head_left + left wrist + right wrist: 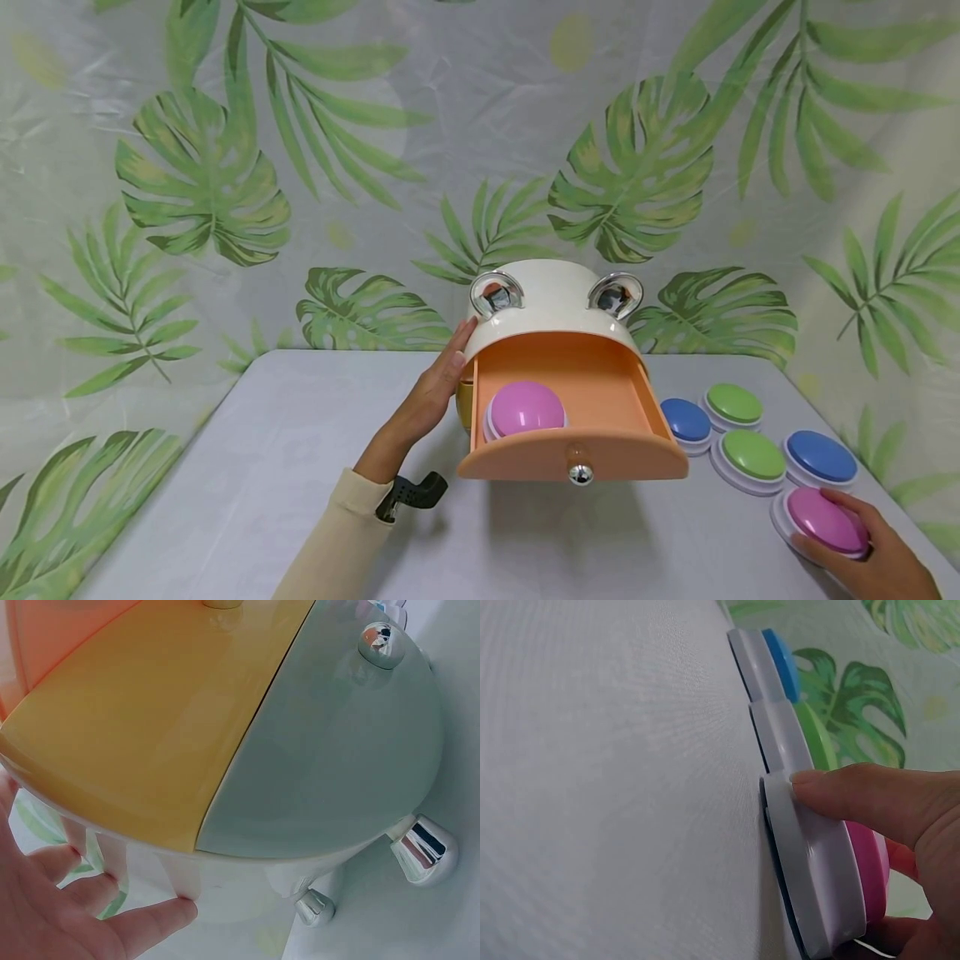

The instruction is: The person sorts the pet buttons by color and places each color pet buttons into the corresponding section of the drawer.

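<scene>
The nearest pink button point(819, 515) is pinched at its rim between the thumb and curled fingers of the right hand point(885, 558), a hold seemingly suited to its low, round shape; whether it is lifted off the table point(300, 467) cannot be told. Just beyond those fingers, a blue button point(821, 456) and a green button point(752, 454) are set close together, with a second blue button point(685, 419) and a second green button point(734, 403) farther off, all laid dome up. Well to their left, the left hand point(426, 400) is kept open-fingered, nothing grasped, against the side of a cabinet point(555, 292), probably so that it is steadied. Right of these fingers, an orange drawer point(630, 458) is pulled out, and another pink button point(527, 407) is held in its left part. Lower down, a yellow drawer point(150, 750) and a grey-green drawer point(322, 765) are closed, their contents hidden. Behind everything, a leaf-patterned cloth point(487, 100) is hung.
</scene>
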`<state>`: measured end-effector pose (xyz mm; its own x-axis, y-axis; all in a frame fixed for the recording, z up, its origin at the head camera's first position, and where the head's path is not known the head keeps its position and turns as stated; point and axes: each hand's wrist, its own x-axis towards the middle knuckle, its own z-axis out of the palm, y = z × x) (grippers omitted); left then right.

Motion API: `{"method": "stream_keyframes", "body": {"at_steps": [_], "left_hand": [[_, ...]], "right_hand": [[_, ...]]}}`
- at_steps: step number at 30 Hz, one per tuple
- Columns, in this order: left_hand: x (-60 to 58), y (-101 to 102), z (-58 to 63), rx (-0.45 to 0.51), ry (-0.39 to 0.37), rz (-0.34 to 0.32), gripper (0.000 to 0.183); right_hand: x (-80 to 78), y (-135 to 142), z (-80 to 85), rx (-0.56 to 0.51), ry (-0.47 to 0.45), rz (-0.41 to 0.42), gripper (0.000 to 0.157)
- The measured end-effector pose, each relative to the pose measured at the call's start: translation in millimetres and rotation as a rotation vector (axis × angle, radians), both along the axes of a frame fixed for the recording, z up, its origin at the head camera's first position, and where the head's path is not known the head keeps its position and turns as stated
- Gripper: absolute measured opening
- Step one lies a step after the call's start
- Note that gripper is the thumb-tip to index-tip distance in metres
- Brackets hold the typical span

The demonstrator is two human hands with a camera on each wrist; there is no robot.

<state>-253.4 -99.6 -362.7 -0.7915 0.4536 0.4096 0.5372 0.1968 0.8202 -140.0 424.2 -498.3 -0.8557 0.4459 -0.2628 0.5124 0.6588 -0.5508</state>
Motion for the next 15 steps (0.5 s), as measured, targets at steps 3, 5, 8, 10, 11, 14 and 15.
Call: {"method": "stream_keyframes", "body": {"at_steps": [3, 5, 8, 10, 11, 14, 15], "left_hand": [[0.5, -0.5, -0.2, 0.004, -0.001, -0.003, 0.051], [0.8, -0.7, -0.3, 0.005, -0.002, -0.005, 0.051], [0.7, -0.9, -0.4, 0.008, -0.002, -0.007, 0.051], [0.5, -0.9, -0.4, 0.009, 0.001, -0.009, 0.051], [0.3, -0.8, -0.4, 0.011, 0.003, -0.011, 0.051], [0.6, -0.6, 0.1, 0.011, 0.003, -0.011, 0.051], [0.4, -0.6, -0.1, 0.011, 0.004, -0.011, 0.051]], "right_hand": [[0.1, -1.6, 1.1, 0.004, -0.009, -0.006, 0.127], [0.3, -2.8, 1.9, 0.009, -0.010, -0.011, 0.127], [0.6, -4.5, 2.8, 0.018, -0.011, -0.020, 0.126], [0.7, -5.1, 3.1, 0.024, -0.012, -0.025, 0.126], [0.7, -5.3, 3.2, 0.027, -0.012, -0.027, 0.126], [0.4, -5.3, 3.2, 0.034, -0.011, -0.030, 0.125], [0.4, -5.4, 3.3, 0.036, -0.010, -0.031, 0.125]]}}
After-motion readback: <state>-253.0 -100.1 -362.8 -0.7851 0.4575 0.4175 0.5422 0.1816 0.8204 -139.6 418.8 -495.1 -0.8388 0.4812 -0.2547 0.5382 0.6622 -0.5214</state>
